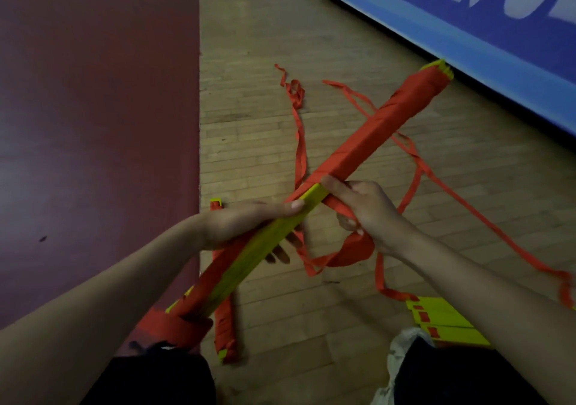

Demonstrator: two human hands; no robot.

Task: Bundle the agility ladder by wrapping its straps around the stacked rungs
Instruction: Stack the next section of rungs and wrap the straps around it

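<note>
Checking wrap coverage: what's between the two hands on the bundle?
Head view: a short stretch of bare yellow rungs, between the left hand and the right hand gripping the strap.

Wood floor (249, 46): red mat (93, 92) L, loose straps (300, 142), wrapped bundle (224, 326), yellow rungs (448, 317) R.

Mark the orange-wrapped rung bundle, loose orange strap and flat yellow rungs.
Orange-wrapped rung bundle (352, 152), head view: wrapped middle.
Loose orange strap (300, 142), head view: floor stretch.
Flat yellow rungs (445, 322), head view: top rung.

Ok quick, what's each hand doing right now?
Left hand: grips the stacked rungs.
Right hand: holds the red strap.
</note>
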